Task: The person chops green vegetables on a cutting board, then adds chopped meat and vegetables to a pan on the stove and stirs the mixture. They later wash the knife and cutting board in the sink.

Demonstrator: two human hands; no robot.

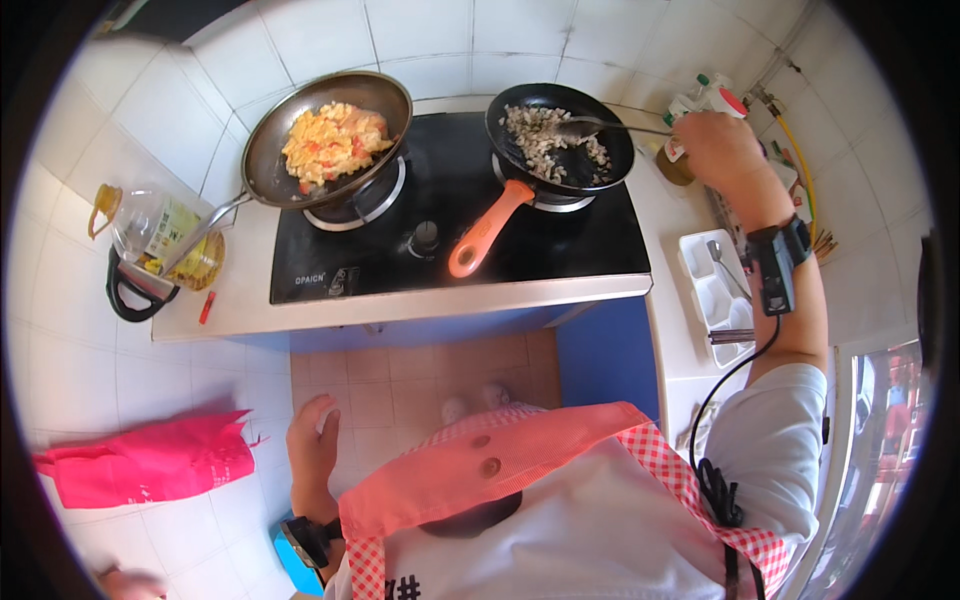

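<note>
My right hand (716,146) is closed around the handle of a metal spatula (585,126), whose blade rests among chopped, browned food (551,142) in a black frying pan (619,154) with an orange handle. That pan sits on the right burner of a black gas hob (375,259). On the left burner a steel wok (262,150) holds scrambled egg with tomato (337,142); nobody is holding its handle. My left hand (313,435) hangs low in front of the counter, fingers apart, holding nothing.
An oil bottle (169,232) and a red lighter (207,307) stand or lie left of the hob. At right are jars (675,166) and a white divided tray (701,292) with utensils. A pink bag (157,465) hangs at left. Part of another person's hand (133,583) shows at lower left.
</note>
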